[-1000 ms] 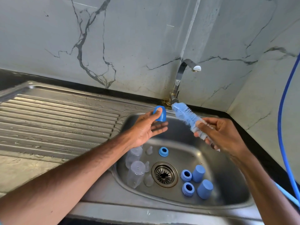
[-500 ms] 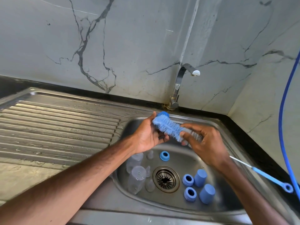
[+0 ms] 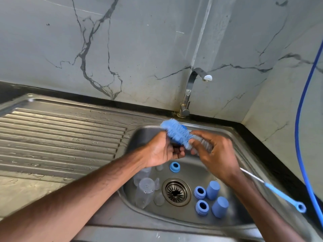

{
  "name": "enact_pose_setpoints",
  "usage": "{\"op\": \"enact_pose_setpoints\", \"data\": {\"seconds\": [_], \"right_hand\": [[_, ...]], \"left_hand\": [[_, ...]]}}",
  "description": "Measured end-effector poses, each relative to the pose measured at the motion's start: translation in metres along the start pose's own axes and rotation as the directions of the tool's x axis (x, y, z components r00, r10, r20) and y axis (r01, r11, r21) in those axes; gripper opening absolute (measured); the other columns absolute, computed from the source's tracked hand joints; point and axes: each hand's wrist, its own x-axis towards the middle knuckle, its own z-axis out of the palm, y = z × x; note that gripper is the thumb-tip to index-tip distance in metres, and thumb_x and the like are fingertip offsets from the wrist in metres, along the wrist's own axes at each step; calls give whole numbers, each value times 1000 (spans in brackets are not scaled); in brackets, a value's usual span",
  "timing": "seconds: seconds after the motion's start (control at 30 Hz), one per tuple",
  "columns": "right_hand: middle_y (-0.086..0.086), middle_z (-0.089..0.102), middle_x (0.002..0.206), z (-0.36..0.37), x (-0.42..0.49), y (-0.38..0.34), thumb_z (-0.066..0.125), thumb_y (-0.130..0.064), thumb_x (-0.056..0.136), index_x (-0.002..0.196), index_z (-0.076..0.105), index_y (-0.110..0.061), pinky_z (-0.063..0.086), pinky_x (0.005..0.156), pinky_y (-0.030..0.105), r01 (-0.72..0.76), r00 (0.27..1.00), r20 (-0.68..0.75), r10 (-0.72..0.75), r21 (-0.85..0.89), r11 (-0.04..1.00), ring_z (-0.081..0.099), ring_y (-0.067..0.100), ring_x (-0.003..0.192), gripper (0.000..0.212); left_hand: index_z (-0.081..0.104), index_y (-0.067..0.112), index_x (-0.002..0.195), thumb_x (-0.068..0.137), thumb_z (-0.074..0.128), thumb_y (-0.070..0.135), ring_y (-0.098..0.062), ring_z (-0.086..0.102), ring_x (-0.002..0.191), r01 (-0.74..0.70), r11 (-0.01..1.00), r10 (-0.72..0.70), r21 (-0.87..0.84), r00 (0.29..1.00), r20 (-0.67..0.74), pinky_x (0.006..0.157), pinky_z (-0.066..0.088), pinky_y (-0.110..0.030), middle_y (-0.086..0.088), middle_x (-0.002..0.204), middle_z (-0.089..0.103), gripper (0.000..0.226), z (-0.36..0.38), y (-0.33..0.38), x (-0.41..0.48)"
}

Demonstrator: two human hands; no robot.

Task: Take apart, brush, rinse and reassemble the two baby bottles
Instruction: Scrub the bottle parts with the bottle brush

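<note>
Grey-veined marble wall (image 3: 157,41) rises behind a black-edged counter, with a blue hose (image 3: 300,119) hanging at the right. A wet ribbed drainboard (image 3: 61,133) adjoins the steel sink (image 3: 145,137), below a curved tap (image 3: 189,88). Over the basin, the left hand (image 3: 160,151) curls its fingers round a small blue part (image 3: 183,127), mostly hidden. The right hand (image 3: 215,154) grips the bottle brush (image 3: 176,131), whose bristles lie against that part. Two clear bottles (image 3: 145,191), three blue collars (image 3: 200,192) and two caps (image 3: 212,189) lie around the drain (image 3: 176,191).
</note>
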Motion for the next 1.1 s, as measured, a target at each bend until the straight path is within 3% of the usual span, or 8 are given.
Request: {"op": "enact_pose_setpoints", "data": {"seconds": [0.13, 0.23, 0.3, 0.53, 0.7, 0.87, 0.97, 1.1], "right_hand": [[-21, 74, 86, -6, 5, 8, 74, -26, 96, 119, 75, -24, 58, 62, 17, -101, 988, -113, 101, 9, 995, 71, -7, 70, 23], [-15, 77, 89, -5, 2, 6, 72, -29, 96, 120, 74, -28, 64, 62, 32, -57, 998, -39, 56, -10, 998, 73, -1, 69, 23], [-15, 77, 83, -6, 5, 10, 73, -31, 96, 118, 74, -29, 64, 66, 38, -124, 987, -104, 125, 12, 992, 73, -1, 68, 22], [-15, 78, 82, -12, 6, 18, 71, -29, 97, 115, 75, -27, 62, 68, 29, -151, 975, -167, 144, -26, 988, 73, -3, 69, 19], [-22, 74, 90, -8, 2, 8, 73, -26, 97, 118, 73, -29, 57, 58, 16, -19, 995, -95, 18, -5, 1000, 72, -7, 67, 21], [-13, 77, 82, -16, 4, 18, 72, -27, 97, 114, 75, -24, 53, 62, 11, -95, 985, -142, 96, 12, 995, 71, -6, 67, 18], [-16, 77, 80, -11, 2, 12, 72, -27, 97, 116, 74, -28, 57, 59, 17, -48, 998, -41, 49, 2, 999, 73, -2, 67, 19], [-18, 76, 82, -14, 3, 19, 73, -25, 96, 116, 75, -22, 53, 57, 12, -83, 988, -128, 86, 30, 996, 72, -4, 66, 20]], "left_hand": [[53, 4, 136, 107, 41, 50, -22, 69, 84, 32, 998, -31, -48, 999, 23, 76, 62, -34, -17, 102, 66, 55, 0, 1, 0], [52, 3, 139, 108, 45, 39, -19, 71, 78, -4, 998, 5, -66, 1000, 14, 67, 61, -27, -20, 107, 69, 48, -1, 1, 1], [53, 3, 138, 108, 44, 41, -17, 69, 71, -24, 996, 23, -82, 1000, -2, 61, 58, -24, -19, 100, 69, 49, 1, 2, 2], [53, -4, 135, 107, 41, 21, -26, 66, 88, -55, 990, 65, -131, 995, 70, 76, 56, -29, -22, 114, 64, 39, 2, 11, -3], [61, -1, 121, 103, 47, 0, -24, 69, 100, -180, 983, 183, -37, 975, 127, 85, 60, -27, -19, 115, 69, 23, 1, 10, -1], [57, 1, 135, 96, 62, -2, -31, 70, 110, -271, 955, 253, 118, 956, 145, 91, 59, -28, -20, 128, 69, 39, -6, 6, 4], [61, 6, 128, 86, 74, 0, -27, 72, 108, -319, 931, 298, 176, 945, 136, 88, 59, -29, -15, 120, 74, 44, -10, 4, 4], [62, 14, 127, 79, 81, 1, -26, 74, 102, -330, 918, 309, 220, 943, 124, 83, 60, -29, -16, 114, 76, 53, -13, 8, 4]]}}
